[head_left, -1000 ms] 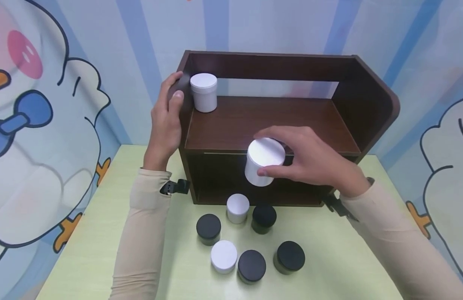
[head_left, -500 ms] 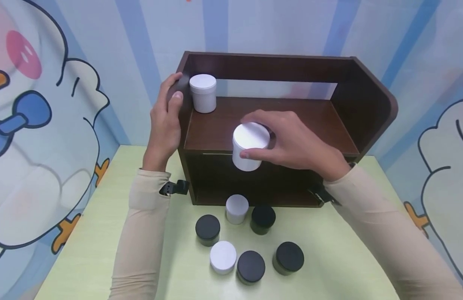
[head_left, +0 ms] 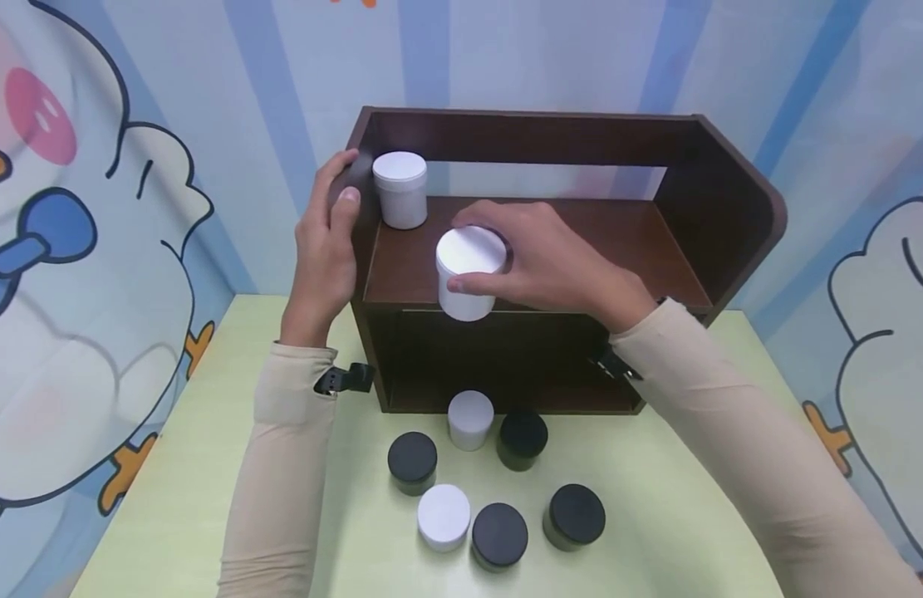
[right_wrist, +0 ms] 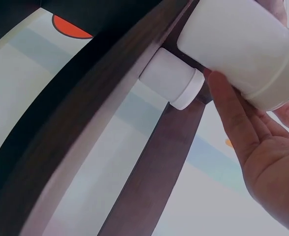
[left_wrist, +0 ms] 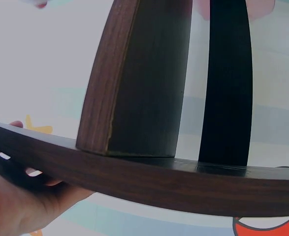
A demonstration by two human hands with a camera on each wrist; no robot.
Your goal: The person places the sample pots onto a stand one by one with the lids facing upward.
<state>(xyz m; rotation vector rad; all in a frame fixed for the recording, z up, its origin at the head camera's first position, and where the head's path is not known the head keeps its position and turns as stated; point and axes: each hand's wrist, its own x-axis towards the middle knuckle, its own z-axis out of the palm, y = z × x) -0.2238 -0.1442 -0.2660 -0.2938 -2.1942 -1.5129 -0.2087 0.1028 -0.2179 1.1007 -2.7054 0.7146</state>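
My right hand (head_left: 539, 257) pinches a white lidded jar (head_left: 466, 286) between thumb and fingers. In the head view the jar overlaps the front edge of the upper board of a dark brown two-tier shelf (head_left: 596, 232). The right wrist view shows the held jar (right_wrist: 238, 44) close up, fingertips along its side. With thumb inside and fingers outside, my left hand (head_left: 325, 249) grips the shelf's left side panel. Another white jar (head_left: 401, 203) stands upright on the upper board, right by that panel.
On the pale green table (head_left: 678, 515), before the shelf, stand two more white jars, one near the shelf (head_left: 471, 422) and one nearer me (head_left: 444, 519). Several black-lidded jars (head_left: 500, 538) stand around them. A cartoon-printed curtain (head_left: 506, 50) hangs behind and at both sides.
My right hand has carried the white jar leftward and up, from before the lower compartment to the upper board's front edge. My left hand keeps its grip on the panel.
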